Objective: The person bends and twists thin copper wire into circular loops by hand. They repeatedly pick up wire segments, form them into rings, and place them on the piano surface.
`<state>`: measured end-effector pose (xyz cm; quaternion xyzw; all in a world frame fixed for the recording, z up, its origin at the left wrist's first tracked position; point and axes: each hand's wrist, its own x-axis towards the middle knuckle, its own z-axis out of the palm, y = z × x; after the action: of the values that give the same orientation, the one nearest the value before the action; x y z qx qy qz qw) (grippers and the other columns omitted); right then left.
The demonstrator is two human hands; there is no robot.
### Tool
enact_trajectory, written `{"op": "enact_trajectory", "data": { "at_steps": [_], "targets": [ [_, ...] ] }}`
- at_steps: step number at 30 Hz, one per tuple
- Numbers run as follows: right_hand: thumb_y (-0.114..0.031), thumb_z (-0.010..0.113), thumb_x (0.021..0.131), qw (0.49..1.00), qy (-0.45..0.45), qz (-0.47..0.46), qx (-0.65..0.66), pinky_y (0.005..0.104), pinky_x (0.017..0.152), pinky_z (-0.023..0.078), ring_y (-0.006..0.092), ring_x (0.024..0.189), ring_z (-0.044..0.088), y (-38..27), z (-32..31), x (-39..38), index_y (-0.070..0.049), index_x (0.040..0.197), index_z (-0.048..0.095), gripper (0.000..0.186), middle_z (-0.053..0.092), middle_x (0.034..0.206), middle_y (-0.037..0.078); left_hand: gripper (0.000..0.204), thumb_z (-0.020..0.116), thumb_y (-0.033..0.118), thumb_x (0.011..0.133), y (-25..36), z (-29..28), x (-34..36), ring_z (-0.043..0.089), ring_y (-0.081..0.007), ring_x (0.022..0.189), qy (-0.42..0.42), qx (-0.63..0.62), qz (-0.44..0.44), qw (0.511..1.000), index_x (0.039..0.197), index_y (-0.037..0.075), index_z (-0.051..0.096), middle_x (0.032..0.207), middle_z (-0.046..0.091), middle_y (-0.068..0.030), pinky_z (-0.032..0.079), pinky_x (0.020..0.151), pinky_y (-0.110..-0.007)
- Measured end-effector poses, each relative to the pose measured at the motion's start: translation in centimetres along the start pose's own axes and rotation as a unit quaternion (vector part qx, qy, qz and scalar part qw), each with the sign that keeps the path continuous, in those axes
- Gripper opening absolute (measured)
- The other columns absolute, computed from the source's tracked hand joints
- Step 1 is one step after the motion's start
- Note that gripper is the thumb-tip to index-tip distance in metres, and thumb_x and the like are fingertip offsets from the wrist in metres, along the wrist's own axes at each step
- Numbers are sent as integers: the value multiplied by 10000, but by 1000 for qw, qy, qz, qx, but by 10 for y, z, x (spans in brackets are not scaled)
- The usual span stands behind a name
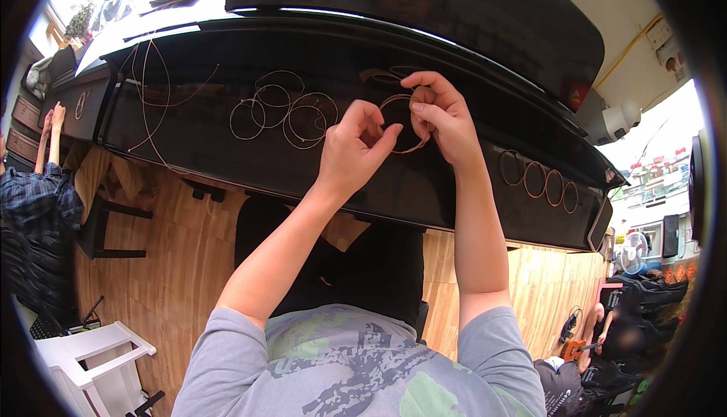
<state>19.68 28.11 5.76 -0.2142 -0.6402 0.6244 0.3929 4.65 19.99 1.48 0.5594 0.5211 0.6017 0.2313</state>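
My right hand (447,118) pinches a thin, copper-coloured coiled string (410,149), held above a glossy black piano-like surface (379,193). My left hand (354,146) is at the coil's left side with its fingers curled in and its thumb pointing right. What lies between its fingers is hidden. Left of my hands, several silvery string coils (312,119) lie overlapping. Several copper-toned coils (535,180) rest in a row to the right. A loose, uncoiled string (144,87) sprawls over the left part of the surface.
A raised black panel (424,8) stands behind the surface. At far left, another person's hands (54,118) are near a small looped string (80,105). A white stool (95,364) stands lower left. At lower right, another person is by an orange-brown guitar-like instrument (573,350).
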Motion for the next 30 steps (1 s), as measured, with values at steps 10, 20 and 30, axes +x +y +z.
{"op": "enact_trajectory", "data": {
  "at_steps": [10, 20, 30],
  "targets": [
    [-25, 535, 855, 999, -25, 22, -3, 189, 486, 376, 47, 583, 495, -14, 6, -8, -26, 1199, 511, 345, 548, 713, 5, 455, 584, 140, 914, 13, -8, -8, 567, -52, 596, -51, -202, -79, 975, 1288, -24, 384, 662, 576, -5, 432, 513, -169],
    [-135, 563, 924, 984, 147, 36, 93, 188, 525, 421, 49, 574, 497, -22, 77, -87, 10, 1110, 568, 236, 519, 705, -17, 234, 475, 246, 995, 44, -36, -55, 474, -52, 393, -52, -338, -185, 921, 894, 44, 536, 484, 434, 35, 340, 366, -170],
    [-110, 632, 890, 983, 108, 137, -64, 179, 518, 399, 15, 591, 488, -8, 106, -128, -4, 877, 628, 107, 572, 705, -31, 208, 542, 177, 956, 42, -45, -74, 449, -5, 444, 51, -242, -106, 963, 861, -3, 581, 638, 527, 14, 410, 376, -173]
  ]
}}
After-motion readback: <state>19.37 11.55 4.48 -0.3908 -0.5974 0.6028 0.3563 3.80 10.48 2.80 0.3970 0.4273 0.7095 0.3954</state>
